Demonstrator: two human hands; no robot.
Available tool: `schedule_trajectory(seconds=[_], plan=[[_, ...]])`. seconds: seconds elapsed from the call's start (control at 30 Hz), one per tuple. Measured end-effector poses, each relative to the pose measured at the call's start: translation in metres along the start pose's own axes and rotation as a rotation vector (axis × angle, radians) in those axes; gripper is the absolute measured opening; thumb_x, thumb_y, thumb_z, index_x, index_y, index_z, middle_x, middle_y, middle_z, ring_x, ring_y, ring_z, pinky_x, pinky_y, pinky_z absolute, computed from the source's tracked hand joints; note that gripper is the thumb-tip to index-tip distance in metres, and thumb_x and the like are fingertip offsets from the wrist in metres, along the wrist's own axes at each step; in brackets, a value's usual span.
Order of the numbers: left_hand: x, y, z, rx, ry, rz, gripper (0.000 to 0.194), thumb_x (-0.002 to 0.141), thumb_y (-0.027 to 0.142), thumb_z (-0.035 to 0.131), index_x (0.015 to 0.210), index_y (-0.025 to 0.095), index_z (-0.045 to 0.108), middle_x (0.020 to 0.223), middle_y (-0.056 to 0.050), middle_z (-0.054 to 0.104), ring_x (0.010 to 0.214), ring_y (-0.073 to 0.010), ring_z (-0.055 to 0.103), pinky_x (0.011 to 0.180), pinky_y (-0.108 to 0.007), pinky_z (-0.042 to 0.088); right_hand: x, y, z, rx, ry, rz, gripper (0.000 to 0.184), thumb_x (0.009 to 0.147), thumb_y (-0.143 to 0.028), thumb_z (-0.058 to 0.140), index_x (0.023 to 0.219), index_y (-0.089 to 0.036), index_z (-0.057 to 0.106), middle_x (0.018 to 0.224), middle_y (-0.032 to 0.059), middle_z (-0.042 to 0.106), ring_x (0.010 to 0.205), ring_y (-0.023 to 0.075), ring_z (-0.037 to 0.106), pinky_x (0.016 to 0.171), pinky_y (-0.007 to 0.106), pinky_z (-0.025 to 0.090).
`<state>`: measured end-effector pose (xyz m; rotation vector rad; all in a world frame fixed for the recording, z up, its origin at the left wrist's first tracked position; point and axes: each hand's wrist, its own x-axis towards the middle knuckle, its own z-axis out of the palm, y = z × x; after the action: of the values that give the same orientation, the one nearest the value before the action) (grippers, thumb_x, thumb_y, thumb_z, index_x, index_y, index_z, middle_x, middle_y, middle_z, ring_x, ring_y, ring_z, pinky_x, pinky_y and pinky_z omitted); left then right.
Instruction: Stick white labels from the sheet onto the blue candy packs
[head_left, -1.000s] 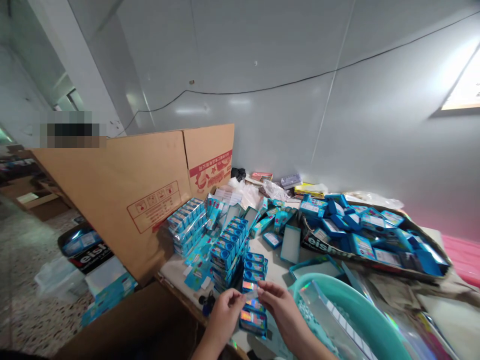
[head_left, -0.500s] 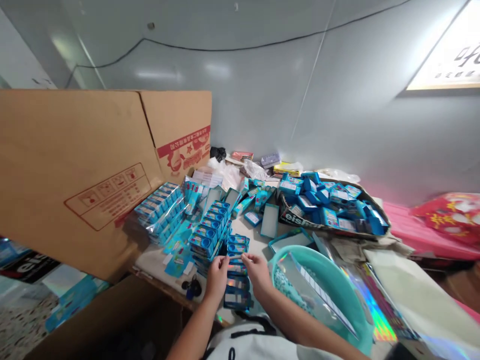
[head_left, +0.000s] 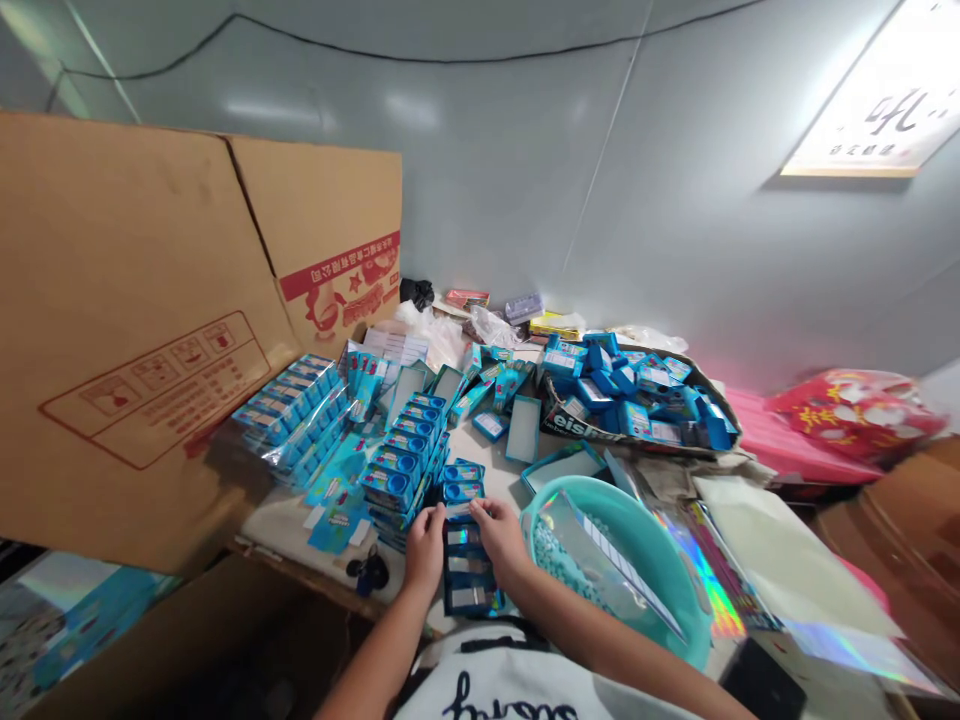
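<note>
A row of small blue boxes (head_left: 469, 568) runs toward my body on the table. The nearer ones stand with their ends open; the farther ones show closed blue printed faces. My left hand (head_left: 425, 552) is at the left side of one small blue box (head_left: 459, 512) in this row, fingers pinched at its edge. From the right, my right hand (head_left: 498, 536) pinches the same box's edge with thumb and forefinger. Just left of the row stands a taller stack of closed blue boxes (head_left: 405, 455). A turquoise basin (head_left: 660, 520) holding small pale-blue pieces sits beside my right forearm.
A large cardboard carton (head_left: 135, 230) rises at the left, beside a plastic-wrapped block of blue boxes (head_left: 289, 405). A black tray (head_left: 559, 418) heaped with blue boxes lies at the back right. Flattened blue cartons (head_left: 337, 500) and a small black object (head_left: 367, 572) are near the left edge.
The view has shifted, so the surroundings sit farther left and higher. My hands stay at the row, both still pinching, with slightly more of the nearer open boxes showing.
</note>
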<state>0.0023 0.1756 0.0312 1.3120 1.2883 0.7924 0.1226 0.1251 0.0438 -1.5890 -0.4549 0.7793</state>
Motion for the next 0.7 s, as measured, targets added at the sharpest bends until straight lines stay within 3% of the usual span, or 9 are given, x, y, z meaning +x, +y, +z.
schedule_trajectory(seconds=[0.17,0.3,0.5,0.7], plan=[[0.002,-0.002,0.002,-0.047,-0.025,-0.004,0.061,0.078,0.077,0.051,0.081,0.018,0.066,0.078,-0.007,0.07,0.078,-0.0249,0.063,0.075,-0.035,0.049,0.003,0.001,0.002,-0.039,0.02,-0.038,0.041,0.063,-0.059,0.079,0.06,-0.021,0.065,0.066,0.0035,0.065,0.075,0.0239,0.061,0.066,0.031,0.048],[0.004,-0.001,0.006,-0.047,0.034,0.034,0.064,0.076,0.08,0.05,0.085,0.019,0.065,0.084,-0.008,0.071,0.084,-0.0257,0.064,0.082,-0.036,0.049,0.006,0.005,0.004,-0.09,0.062,-0.054,0.034,0.066,-0.054,0.076,0.064,-0.021,0.066,0.073,0.0045,0.066,0.082,0.0254,0.061,0.073,0.033,0.048],[0.0,0.004,0.006,0.015,0.112,0.0,0.063,0.074,0.079,0.053,0.085,0.019,0.066,0.081,-0.009,0.071,0.083,-0.0286,0.065,0.078,-0.038,0.048,0.008,0.013,0.01,-0.191,0.115,-0.061,0.019,0.071,-0.038,0.067,0.066,-0.02,0.069,0.083,0.0067,0.065,0.092,0.0276,0.059,0.089,0.036,0.045],[-0.001,0.003,0.006,0.045,0.161,-0.033,0.064,0.071,0.082,0.05,0.082,0.02,0.064,0.085,-0.012,0.072,0.083,-0.0312,0.065,0.08,-0.042,0.048,0.006,0.019,0.016,-0.243,0.159,-0.08,0.015,0.073,-0.034,0.062,0.07,-0.02,0.068,0.094,0.0112,0.061,0.097,0.0303,0.057,0.094,0.038,0.042]])
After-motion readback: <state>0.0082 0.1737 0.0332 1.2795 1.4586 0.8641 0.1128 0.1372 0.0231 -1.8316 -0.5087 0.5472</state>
